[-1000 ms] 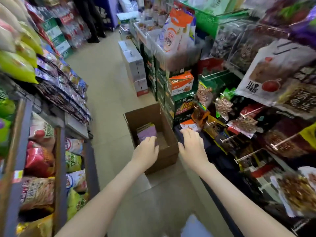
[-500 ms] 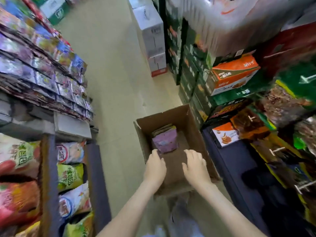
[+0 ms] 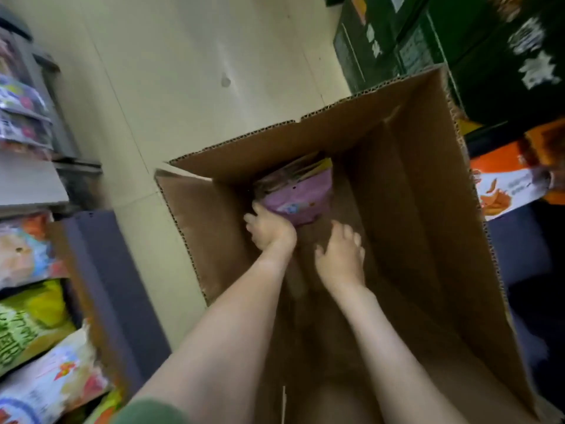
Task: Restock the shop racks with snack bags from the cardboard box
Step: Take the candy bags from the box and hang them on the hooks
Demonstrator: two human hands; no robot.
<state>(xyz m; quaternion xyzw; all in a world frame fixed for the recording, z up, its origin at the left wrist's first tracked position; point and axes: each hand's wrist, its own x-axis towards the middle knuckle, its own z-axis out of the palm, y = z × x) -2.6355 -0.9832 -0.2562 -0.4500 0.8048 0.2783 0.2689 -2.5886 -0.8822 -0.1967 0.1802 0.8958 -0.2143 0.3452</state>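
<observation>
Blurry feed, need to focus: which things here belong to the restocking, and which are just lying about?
Job: cardboard box, purple snack bags, left hand gripping them, right hand open, snack rack.
Lying about: green cartons, orange carton.

open brown cardboard box (image 3: 412, 179) on pale tiled floor (image 3: 183, 71) | stack of purple plastic snack bags (image 3: 302, 194) inside box, at far wall | left hand (image 3: 270, 229) in box, holding stack's near left corner | right hand (image 3: 341, 255) in box, just right of left hand | grey shelf rack (image 3: 101, 270) left of box | dark green cartons (image 3: 428, 35) behind box, right
</observation>
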